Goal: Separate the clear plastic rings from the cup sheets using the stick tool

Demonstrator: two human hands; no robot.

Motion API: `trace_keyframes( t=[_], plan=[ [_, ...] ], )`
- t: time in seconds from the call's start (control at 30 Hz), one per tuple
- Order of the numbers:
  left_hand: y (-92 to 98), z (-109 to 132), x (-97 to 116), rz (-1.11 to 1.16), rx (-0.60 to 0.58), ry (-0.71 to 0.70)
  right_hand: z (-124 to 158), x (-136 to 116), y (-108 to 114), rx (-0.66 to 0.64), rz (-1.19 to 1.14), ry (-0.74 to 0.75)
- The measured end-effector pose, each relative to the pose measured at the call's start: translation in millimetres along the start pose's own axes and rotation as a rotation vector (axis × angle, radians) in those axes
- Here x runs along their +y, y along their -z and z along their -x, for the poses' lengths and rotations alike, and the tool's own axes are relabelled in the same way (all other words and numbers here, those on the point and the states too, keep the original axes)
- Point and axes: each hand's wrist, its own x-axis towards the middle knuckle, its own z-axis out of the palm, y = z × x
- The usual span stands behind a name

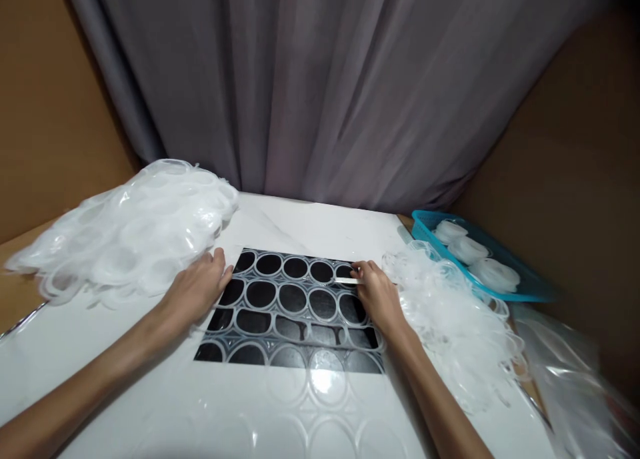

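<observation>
1. At the centre of the white table point(300, 225) lies a black mat point(293, 312) covered by a clear plastic sheet of punched rings point(295, 299), the circles standing in rows across the dark ground and running on faintly toward 6 o'clock over the glossy white top.
2. At 9 o'clock of the mat the left hand point(197, 289) lies flat, palm down, fingers point(217, 259) spread and released, pressing the sheet's edge and touching the heap beside it.
3. At 3 o'clock of the mat the right hand point(377, 295) rests on the sheet, its fingers point(361, 269) pinched on a small pale strip point(347, 280) that points toward 9 o'clock over the top row of rings.
4. At 10 o'clock a big heap of loose clear rings point(135, 225) is piled on the table, reaching its left edge.
5. At 3 to 4 o'clock a second heap of clear rings point(450, 312) lies just beside the right wrist.
6. At 2 o'clock a blue basket point(525, 285) holds stacked white round pieces point(470, 249).
7. At 4 o'clock, off the table's edge, crumpled clear plastic film point(570, 385) shows, blurred.
8. At 12 o'clock a grey curtain point(320, 85) hangs behind the table, with brown walls point(45, 99) on either side.
</observation>
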Motion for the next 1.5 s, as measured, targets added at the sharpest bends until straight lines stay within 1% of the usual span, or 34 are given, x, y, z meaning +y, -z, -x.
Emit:
trace_keyframes(
  t=[0.13, 0.23, 0.37, 0.5, 0.7, 0.8, 0.93, 1.2, 1.37, 1.5],
  plan=[
    [2.9, 4.0, 3.2, -0.038, 0.007, 0.015, 5.2, -4.2, 0.7, 0.008, 0.056, -0.116],
    [3.4, 5.0, 4.2, -0.059, 0.007, 0.03, 7.9, -6.1, 1.8, 0.004, 0.065, -0.154],
    [1.7, 4.8, 6.6, -0.084, 0.005, 0.052, 8.4, -7.4, -0.8, -0.013, -0.007, -0.175],
    [0.2, 2.4, 10.2, -0.056, -0.022, 0.023, 7.4, -7.4, -5.7, -0.009, -0.093, -0.196],
    [7.6, -1.3, 11.0, 0.121, -0.06, -0.125, 6.8, -5.0, -13.1, 0.036, -0.18, -0.197],
    [12.6, -0.3, 8.9, 0.221, -0.064, -0.149, 7.0, -5.4, -15.1, 0.07, -0.186, -0.185],
    [12.5, 1.6, 4.4, 0.324, -0.044, -0.137, 7.6, -8.2, -15.3, 0.107, -0.159, -0.158],
    [-0.6, -5.4, -3.3, 0.515, 0.045, -0.109, 8.0, -11.6, -15.0, 0.114, -0.163, -0.177],
    [0.5, -8.3, 2.7, 0.666, 0.095, -0.088, 7.6, -9.8, -14.5, 0.114, -0.266, -0.109],
    [8.0, -5.2, 7.9, 0.825, 0.192, -0.047, 4.0, -5.7, -9.5, 0.165, -0.386, -0.083]
  ],
)
